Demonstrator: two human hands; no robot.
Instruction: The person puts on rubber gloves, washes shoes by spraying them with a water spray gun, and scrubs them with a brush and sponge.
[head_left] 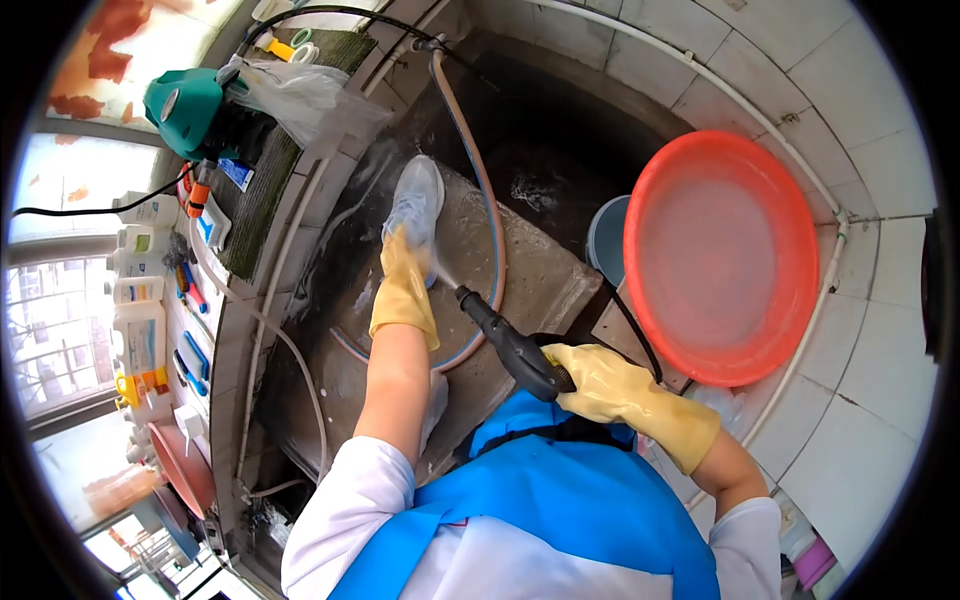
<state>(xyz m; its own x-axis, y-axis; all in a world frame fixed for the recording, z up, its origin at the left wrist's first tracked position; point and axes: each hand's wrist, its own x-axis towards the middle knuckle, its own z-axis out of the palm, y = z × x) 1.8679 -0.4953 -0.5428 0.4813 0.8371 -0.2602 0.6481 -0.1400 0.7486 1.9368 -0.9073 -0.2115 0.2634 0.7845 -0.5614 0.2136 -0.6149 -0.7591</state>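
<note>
The person's left hand (404,280), in a creased yellow rubber glove, grasps a pale, wet shoe (415,195) by its collar end; how far the fingers reach inside I can't tell. The rounded toe points away, beyond those fingertips. The right hand (625,390), in a matching glove with a slick shine, has its fingers curled round the grip of a black plastic spray gun (510,345). Its ribbed nozzle points at the left fingers, and a thin white jet—misty at the edges—strikes beside them at the shoe.

Beneath the left fingers lies a rough, wet stone slab (545,265), its edge worn. Just to their right, a soft beige hose (495,205) with a blue stripe bends in a loop. Ahead of the right fingers stands a smooth grey bucket (598,260); right of it, a round red plastic basin (808,230) holds cloudy, pinkish water. Well ahead and left of the left fingers sit a glossy green machine (183,112) and a crumpled, see-through bag (310,100).
</note>
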